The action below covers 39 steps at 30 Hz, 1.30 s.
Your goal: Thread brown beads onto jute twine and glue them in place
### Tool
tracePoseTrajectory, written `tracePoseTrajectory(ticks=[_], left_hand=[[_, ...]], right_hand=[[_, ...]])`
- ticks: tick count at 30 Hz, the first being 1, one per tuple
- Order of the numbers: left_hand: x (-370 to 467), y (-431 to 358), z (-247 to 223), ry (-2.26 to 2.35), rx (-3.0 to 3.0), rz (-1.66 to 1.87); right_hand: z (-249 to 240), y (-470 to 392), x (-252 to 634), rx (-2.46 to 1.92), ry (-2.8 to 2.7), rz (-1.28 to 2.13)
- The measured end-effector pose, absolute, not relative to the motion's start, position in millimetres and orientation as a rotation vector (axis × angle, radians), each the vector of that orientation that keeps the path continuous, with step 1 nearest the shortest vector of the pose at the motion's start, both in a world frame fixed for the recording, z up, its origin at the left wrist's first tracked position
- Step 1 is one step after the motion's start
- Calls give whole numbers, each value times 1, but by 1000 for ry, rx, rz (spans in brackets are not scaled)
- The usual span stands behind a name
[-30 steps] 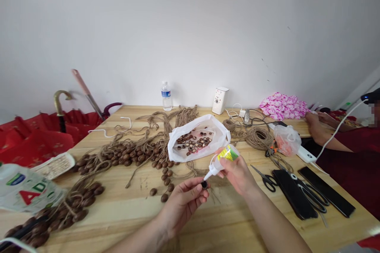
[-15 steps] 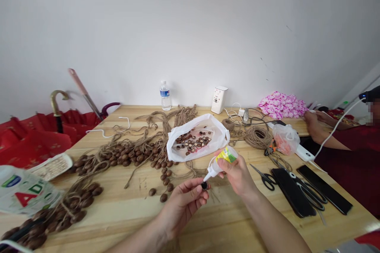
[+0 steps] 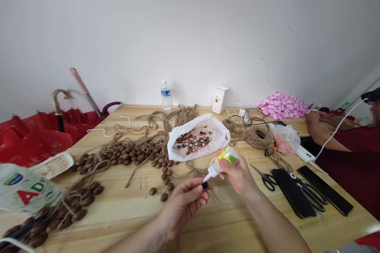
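Near the table's front middle, my left hand pinches a small dark nut shell with its hollow side up. My right hand is wrapped round a white squeeze bottle with a yellow and green label, tilted down to the left. The bottle's nozzle tip touches or nearly touches the opening of the shell. Just behind both hands lies an open white bag holding several brown shell pieces.
Brown nuts on twine spread across the left. A plastic jug and a tray are at far left. Scissors, black phones and coiled twine lie right. A person's arm rests at far right.
The whole view has shifted very slightly. Both hands keep the same hold, with the bottle's nozzle still at the shell.
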<state>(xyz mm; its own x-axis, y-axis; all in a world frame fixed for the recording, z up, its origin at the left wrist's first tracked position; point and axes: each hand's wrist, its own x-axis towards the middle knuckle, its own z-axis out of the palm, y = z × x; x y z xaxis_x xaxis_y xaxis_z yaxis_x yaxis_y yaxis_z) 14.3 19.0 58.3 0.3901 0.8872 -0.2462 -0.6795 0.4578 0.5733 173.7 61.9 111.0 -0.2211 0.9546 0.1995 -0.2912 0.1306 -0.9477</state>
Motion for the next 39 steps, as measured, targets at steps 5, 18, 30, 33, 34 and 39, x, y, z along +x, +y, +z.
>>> tracePoseTrajectory(ticks=[5,18,30,33,34,39], left_hand=[[14,19,60,577,406,1039],[15,19,64,623,409,1042],[14,18,64,656,394,1047],[14,19,63,648,405,1047],[14,19,63,645,410,1048],[15,20,63,613,420,1066]], right_hand=[[111,62,175,-766,-1254,1373],[123,51,178,-792,-1512,1192],[129,41,176,-727,-1727,885],[129,41,177,-725,-1733,871],[129,42,177,-725,-1736,867],[129,41,177,-729,-1749,847]])
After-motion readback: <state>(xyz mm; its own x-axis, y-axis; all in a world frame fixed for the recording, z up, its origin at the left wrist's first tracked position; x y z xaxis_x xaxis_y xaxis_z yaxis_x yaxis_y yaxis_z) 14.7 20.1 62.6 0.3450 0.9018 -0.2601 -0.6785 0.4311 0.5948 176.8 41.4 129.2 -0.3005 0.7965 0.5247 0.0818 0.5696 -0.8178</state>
